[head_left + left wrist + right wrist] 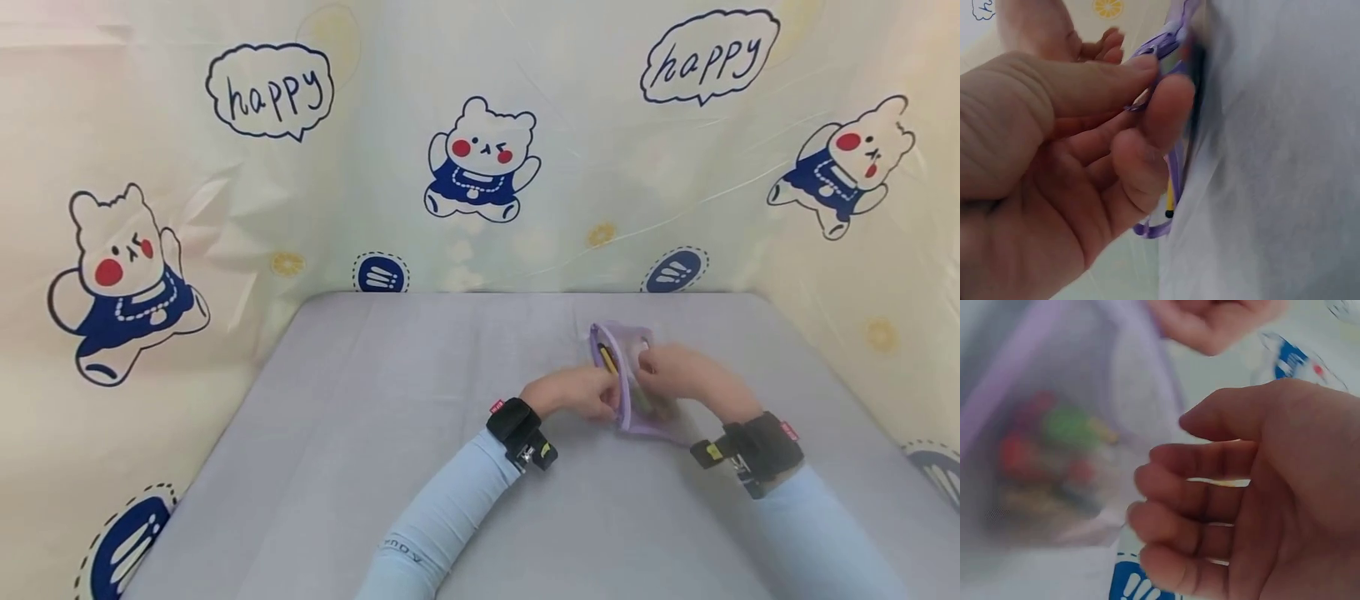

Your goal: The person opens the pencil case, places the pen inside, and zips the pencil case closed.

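A purple see-through zip pouch [626, 335] is tilted up over the right part of the table. A yellow-and-black pencil [609, 360] shows at its opening. My left hand [579, 392] pinches the zip edge between thumb and index finger; the left wrist view shows the purple zip [1175, 39] at those fingertips. Close to the pouch's other side is my right hand [678, 371]. In the right wrist view its fingers [1179, 494] are loosely bent with nothing between them. Blurred red, green and purple items [1069, 428] show through the pouch wall; their kind cannot be told.
A grey cloth covers the table [375, 400]. Behind it hangs a pale curtain [570, 225] printed with bears and "happy" bubbles. Black straps with small cameras [525, 433] sit on both wrists, over light blue sleeves [442, 508].
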The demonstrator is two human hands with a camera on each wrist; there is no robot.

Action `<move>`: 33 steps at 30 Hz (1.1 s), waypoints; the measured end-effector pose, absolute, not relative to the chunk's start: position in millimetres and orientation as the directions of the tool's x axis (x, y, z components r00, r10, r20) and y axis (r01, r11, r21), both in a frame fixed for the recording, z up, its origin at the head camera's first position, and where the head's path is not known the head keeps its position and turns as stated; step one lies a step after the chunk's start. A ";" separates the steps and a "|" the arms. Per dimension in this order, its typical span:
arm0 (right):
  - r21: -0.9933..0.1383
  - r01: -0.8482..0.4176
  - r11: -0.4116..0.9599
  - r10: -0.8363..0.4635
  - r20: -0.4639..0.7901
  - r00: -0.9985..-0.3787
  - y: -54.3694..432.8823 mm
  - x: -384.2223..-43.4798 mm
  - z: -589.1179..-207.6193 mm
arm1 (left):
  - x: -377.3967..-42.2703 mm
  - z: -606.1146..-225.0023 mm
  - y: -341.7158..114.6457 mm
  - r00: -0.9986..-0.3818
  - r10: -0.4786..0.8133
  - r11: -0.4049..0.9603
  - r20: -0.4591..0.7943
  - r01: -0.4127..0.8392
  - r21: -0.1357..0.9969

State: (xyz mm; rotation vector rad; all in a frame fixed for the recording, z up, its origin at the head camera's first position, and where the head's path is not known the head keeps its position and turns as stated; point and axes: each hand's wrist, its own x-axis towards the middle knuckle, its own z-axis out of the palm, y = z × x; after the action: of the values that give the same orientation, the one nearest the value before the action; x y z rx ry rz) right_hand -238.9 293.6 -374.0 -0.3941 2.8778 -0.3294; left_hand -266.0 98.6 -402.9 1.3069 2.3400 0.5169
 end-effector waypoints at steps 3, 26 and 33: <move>-0.170 -0.320 0.932 -0.343 -0.122 -0.932 292.0 -225.8 -382.8 | -264.8 -400.7 95.7 -0.459 0.863 0.498 -0.211 0.702 0.510; 0.531 -0.523 0.667 -0.722 0.287 -0.629 260.6 -169.2 -427.7 | -280.0 -404.8 75.5 -0.356 0.889 0.414 -0.288 0.357 0.838; 0.550 -0.510 0.662 -0.723 0.290 -0.627 258.8 -166.6 -426.6 | -282.5 -403.7 75.6 -0.443 0.880 0.418 -0.173 0.547 0.725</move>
State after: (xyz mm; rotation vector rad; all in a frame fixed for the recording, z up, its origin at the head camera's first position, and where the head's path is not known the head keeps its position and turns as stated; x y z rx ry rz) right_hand -166.6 258.8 -426.6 -1.3255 3.3030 0.8024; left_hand -282.5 75.6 -403.7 1.2045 2.1335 0.8028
